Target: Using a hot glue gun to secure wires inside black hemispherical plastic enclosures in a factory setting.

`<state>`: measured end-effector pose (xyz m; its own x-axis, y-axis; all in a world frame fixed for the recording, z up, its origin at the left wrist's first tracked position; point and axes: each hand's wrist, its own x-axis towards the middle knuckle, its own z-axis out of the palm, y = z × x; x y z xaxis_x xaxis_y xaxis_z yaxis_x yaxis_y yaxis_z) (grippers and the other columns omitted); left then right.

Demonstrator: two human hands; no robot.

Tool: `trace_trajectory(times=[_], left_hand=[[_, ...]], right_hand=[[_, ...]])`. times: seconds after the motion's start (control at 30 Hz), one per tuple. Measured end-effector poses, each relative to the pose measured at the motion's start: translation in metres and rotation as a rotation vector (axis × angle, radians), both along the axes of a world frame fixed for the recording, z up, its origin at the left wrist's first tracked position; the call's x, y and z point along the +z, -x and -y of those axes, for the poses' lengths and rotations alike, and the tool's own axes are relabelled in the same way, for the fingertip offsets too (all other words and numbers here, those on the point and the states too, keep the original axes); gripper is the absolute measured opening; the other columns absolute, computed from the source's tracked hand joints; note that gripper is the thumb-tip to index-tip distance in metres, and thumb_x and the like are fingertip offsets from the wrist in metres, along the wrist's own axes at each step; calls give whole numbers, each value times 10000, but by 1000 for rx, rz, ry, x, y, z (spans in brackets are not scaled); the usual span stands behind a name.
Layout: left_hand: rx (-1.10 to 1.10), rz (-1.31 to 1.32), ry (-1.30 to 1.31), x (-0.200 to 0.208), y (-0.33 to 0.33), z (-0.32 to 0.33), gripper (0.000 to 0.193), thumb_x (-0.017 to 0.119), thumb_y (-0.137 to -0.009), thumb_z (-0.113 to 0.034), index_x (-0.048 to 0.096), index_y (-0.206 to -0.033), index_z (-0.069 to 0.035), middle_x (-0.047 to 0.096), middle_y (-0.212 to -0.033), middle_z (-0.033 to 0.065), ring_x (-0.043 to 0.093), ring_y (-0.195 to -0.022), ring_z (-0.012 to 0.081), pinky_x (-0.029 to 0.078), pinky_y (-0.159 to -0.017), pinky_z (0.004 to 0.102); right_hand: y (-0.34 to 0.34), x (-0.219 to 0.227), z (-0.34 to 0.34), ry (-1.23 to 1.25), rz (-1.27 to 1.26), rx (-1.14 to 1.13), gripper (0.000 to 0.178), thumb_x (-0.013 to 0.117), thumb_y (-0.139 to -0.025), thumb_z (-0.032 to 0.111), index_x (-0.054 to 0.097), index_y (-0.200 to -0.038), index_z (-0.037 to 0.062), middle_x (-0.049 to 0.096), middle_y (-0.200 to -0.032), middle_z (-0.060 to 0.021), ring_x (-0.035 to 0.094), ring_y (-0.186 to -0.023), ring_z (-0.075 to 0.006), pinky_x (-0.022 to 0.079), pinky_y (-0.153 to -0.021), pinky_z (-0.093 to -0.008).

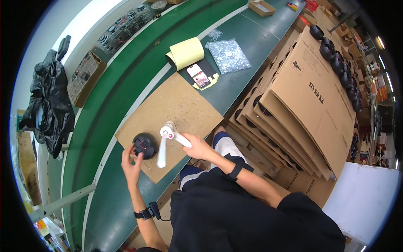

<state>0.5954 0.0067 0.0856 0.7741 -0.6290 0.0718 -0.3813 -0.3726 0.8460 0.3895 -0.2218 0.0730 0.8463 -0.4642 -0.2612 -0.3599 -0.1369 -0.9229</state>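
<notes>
A black round housing (145, 145) with a thin red wire stands on the brown cardboard sheet (184, 98), near the sheet's left edge. My left hand (132, 164) grips the housing's left side with thumb and fingertips. In my right hand (197, 147) is a white angled tool (168, 131) with a small red spot at its joint. My fingers are wrapped round one of its arms; the other arm points down toward me, just right of the housing. Small dark bits lie scattered over the sheet.
Beyond the sheet lie a phone (198, 75), a yellow paper roll (187, 53) and a clear bag of small parts (228, 56). A green conveyor belt (105, 94) curves along the left. Stacked cardboard layers (302, 101) with black housings rise at the right. Black plastic (52, 101) hangs far left.
</notes>
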Motion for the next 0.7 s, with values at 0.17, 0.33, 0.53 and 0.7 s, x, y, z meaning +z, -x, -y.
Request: trace_trajectory(times=[0.17,0.33,0.53,0.7], left_hand=[[-289,368,22,97,46,73,326,779,-800,-33,687,-1111,-1,687,-1002,110,662,-848,196,528,-720,292],[-243,446,62,89,42,82,133,736,-856,-6,710,-984,20,710,-891,119,665,-727,187,513,-636,287],[-279,342,14,86,37,83,131,723,-853,-10,679,-968,35,689,-903,144,650,-797,291,519,-713,370],[-333,261,-15,79,33,78,256,716,-853,-22,652,-1098,20,672,-1006,157,643,-898,282,514,-789,365]], right_hand=[[-15,9,-27,15,-40,65,520,579,-788,87,546,-1304,30,675,-942,-296,659,-911,-467,519,-777,-516],[-18,18,-32,-14,-75,26,536,591,-774,76,539,-1302,-3,671,-947,-312,655,-915,-480,518,-779,-523],[-20,11,-29,-8,-61,10,543,576,-764,52,551,-1306,22,668,-943,-314,655,-898,-485,522,-776,-515],[-21,15,-24,56,14,-34,531,543,-763,52,566,-1294,60,671,-878,-277,669,-846,-458,530,-728,-471]])
